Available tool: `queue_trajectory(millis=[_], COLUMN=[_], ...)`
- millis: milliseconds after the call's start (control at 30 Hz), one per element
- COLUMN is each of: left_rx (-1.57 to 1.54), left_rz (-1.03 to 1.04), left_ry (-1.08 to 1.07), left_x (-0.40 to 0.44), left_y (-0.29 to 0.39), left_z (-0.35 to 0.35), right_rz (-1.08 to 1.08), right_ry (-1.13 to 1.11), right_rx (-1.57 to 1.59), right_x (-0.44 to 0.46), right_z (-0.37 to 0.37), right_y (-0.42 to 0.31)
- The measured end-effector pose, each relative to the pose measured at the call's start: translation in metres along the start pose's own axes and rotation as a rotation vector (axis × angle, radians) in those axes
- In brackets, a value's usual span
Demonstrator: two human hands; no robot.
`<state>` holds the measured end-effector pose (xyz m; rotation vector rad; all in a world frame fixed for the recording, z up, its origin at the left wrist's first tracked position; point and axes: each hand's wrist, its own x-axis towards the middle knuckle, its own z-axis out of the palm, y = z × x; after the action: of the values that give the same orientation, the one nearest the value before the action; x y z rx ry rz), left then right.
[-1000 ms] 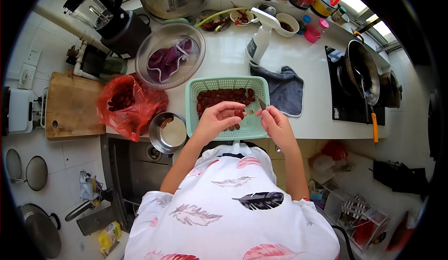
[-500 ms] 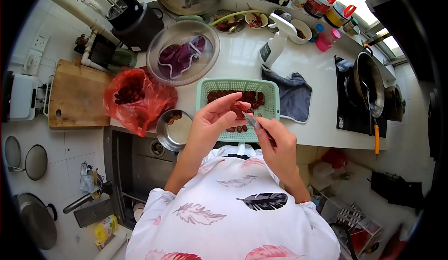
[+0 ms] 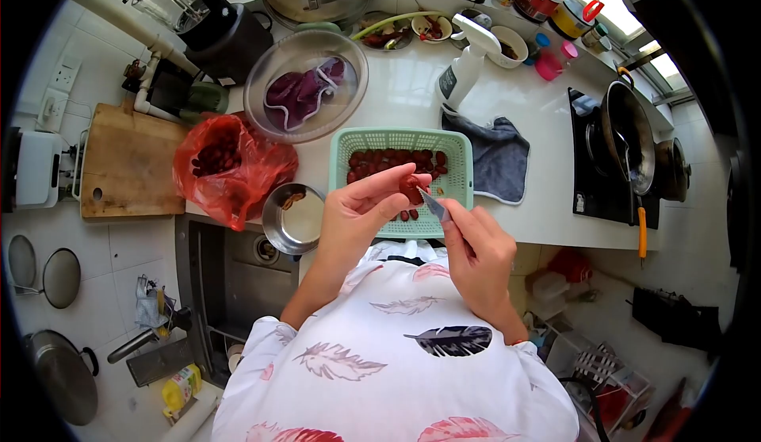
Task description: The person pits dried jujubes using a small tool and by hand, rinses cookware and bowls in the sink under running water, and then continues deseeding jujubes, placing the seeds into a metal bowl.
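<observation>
So you've got a red date (image 3: pixel 411 187) up in your left hand (image 3: pixel 353 220), pinched out near the fingertips, thumb below and the longer fingers above and behind it. It's held above the green plastic basket (image 3: pixel 466 174), not resting in it. Your right hand (image 3: pixel 479 252) has the small knife (image 3: pixel 433 204), fingers curled in and closed around the handle, which is mostly hidden by your grip. The blade points up and across toward the date, and its tip looks to be right at the skin. Can't tell from here if it's actually in the flesh or just touching.

That tip-on-fruit spot is the bit I'd watch, tbh. The date is small and round, so it could roll in your pinch, and your left fingertips are really close to the point.

More red dates sit loose in the basket, most of them toward the far side with a few near your hands. On your left there's a metal bowl (image 3: pixel 307 226) with some brown bits in it, and just past that the open red plastic bag (image 3: pixel 265 176) with dark red fruit inside. The gray cloth (image 3: pixel 499 160) is lying on the tabletop (image 3: pixel 388 97) to the right of the basket.
</observation>
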<state>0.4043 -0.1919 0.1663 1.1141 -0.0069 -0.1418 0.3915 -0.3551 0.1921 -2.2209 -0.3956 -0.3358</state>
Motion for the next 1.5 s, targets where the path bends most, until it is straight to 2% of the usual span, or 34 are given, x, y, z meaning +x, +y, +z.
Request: queue_trajectory(millis=[233,500,900,1100,1167,1367,1433,1500], left_rx=[-0.025,-0.015,0.017,0.039,-0.139,-0.116,0.007,-0.117], left_rz=[-0.017,-0.038,0.019,0.0,0.018,0.006,-0.041,-0.067], left_ry=[0.003,0.022,0.108,0.029,0.031,-0.023,-0.013,-0.05], left_x=[0.0,-0.001,0.0,0.009,0.011,0.015,0.016,0.017], left_y=[0.002,0.0,-0.003,-0.001,-0.003,0.001,0.002,0.004], left_z=[0.004,0.006,0.019,0.02,0.021,0.015,0.014,0.014], right_rz=[0.034,-0.102,-0.101,-0.077,-0.066,-0.039,-0.046,-0.045], right_ry=[0.015,0.063,0.036,0.056,0.051,-0.032,-0.058,-0.081], right_rx=[-0.012,-0.231,-0.217,-0.169,-0.153,-0.144,-0.164,-0.191], right_x=[-0.004,-0.009,-0.003,0.001,0.001,0.008,0.011,0.013], right_z=[0.001,0.004,0.001,-0.005,-0.008,-0.014,-0.014,-0.014], right_y=[-0.002,0.0,0.003,0.006,0.006,0.004,0.004,0.006])
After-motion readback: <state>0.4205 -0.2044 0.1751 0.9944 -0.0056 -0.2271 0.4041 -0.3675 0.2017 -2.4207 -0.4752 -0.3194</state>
